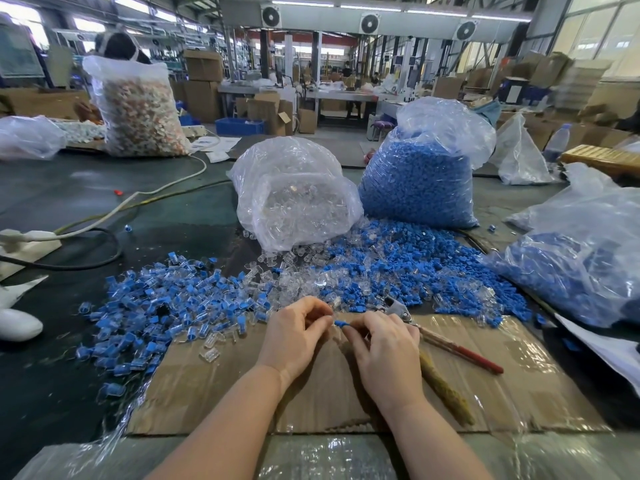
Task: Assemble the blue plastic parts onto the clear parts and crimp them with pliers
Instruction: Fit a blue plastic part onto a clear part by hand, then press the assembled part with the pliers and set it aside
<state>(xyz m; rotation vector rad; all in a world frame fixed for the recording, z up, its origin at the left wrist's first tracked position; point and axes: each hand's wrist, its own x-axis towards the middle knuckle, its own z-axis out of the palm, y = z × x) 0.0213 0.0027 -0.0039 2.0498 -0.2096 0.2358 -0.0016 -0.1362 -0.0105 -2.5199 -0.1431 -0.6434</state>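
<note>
Both forearms reach up from the bottom of the frame over taped cardboard (311, 393). At frame centre the left hand (294, 336) pinches a clear part (335, 310), while the right hand (384, 351) pinches a blue part (341, 323) against it. Pliers (446, 336) lie just right of the hands.
</note>
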